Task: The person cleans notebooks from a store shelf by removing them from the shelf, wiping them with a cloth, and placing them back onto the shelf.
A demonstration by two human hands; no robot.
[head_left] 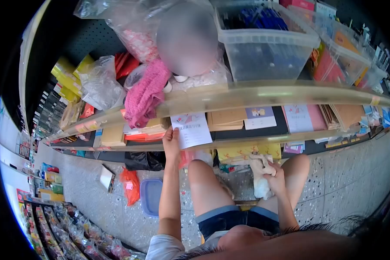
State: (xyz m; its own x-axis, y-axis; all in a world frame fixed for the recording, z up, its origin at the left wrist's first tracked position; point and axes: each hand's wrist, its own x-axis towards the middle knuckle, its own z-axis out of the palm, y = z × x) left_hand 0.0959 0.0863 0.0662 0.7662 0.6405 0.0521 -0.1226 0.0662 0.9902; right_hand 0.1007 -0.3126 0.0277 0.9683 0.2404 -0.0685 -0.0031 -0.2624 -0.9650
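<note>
At the front edge of the lower shelf, my left hand (pixel 172 138) pinches the left side of a white booklet (pixel 194 132) with printed characters and a reddish picture. Part of the booklet overhangs the shelf edge. My right hand (pixel 274 177) is closed around a crumpled cream-coloured cloth (pixel 260 173) above my knee. Brown paper goods (pixel 225 119) lie on the shelf just right of the booklet, beside a booklet with a purple picture (pixel 260 117). A pink cloth (pixel 147 93) hangs over the upper shelf's edge, up and left of my left hand.
The upper shelf (pixel 255 97) holds a clear bin (pixel 266 54) with blue items and plastic bags. On the speckled floor stand a purple-blue basin (pixel 151 197) and an orange bag (pixel 130 186). Packaged goods (pixel 73 229) fill racks at lower left.
</note>
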